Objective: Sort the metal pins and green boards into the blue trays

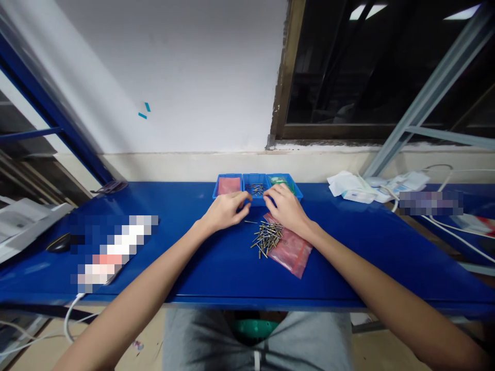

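Note:
Just in front of a three-part blue tray, my left hand is curled, thumb and forefinger close together. Across a small gap, my right hand bends its fingers towards it at the tray's right-hand compartments, tips drawn together. Whatever either hand pinches is too small to make out. Below them a heap of thin metal pins with brass-coloured ends lies partly on a pink plastic bag. One single pin lies apart, near my left hand.
In the tray are a pink packet at left, loose pins in the middle and a green-and-clear packet at right. White packets and cables lie to the right. A blurred-out object and black mouse lie left.

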`<state>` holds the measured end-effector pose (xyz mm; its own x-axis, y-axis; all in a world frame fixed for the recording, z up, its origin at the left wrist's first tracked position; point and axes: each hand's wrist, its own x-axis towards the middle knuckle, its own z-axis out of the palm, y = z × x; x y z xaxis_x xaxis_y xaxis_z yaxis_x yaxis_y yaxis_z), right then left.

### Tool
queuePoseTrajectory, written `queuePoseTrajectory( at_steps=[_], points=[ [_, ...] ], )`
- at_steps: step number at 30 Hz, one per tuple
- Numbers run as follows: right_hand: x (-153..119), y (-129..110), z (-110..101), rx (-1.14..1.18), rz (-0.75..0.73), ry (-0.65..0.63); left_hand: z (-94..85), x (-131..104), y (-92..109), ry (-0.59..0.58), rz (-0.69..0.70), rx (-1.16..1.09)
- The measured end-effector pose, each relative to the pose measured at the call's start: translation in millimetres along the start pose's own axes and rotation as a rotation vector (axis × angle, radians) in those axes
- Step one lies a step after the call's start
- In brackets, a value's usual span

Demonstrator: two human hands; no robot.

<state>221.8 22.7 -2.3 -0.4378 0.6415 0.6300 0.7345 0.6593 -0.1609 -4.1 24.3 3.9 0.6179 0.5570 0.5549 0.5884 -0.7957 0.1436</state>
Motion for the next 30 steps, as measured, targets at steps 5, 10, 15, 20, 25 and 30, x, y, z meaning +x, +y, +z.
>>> queuePoseTrajectory(
  at_steps=[5,10,15,20,25,30],
  points=[
    [-3,-9,4,0.045,-0.017,-0.148,-0.2,0,-1,-0.259,0.028,0.028],
    [-8,-16,12,0.027,-0.044,-0.257,3.8,0,-3,-0.273,-0.004,0.004],
    [-12,-16,17,0.034,-0.048,-0.272,6.0,1,-3,-0.336,-0.009,-0.047],
    [-12,-15,16,0.046,-0.063,-0.292,8.6,1,0,-0.35,-0.013,-0.075],
    [-12,-14,15,0.035,-0.071,-0.309,9.4,0,2,-0.341,-0.002,-0.02],
    [-12,-13,16,0.029,-0.07,-0.302,8.0,0,3,-0.306,0.009,0.011]
  ],
)
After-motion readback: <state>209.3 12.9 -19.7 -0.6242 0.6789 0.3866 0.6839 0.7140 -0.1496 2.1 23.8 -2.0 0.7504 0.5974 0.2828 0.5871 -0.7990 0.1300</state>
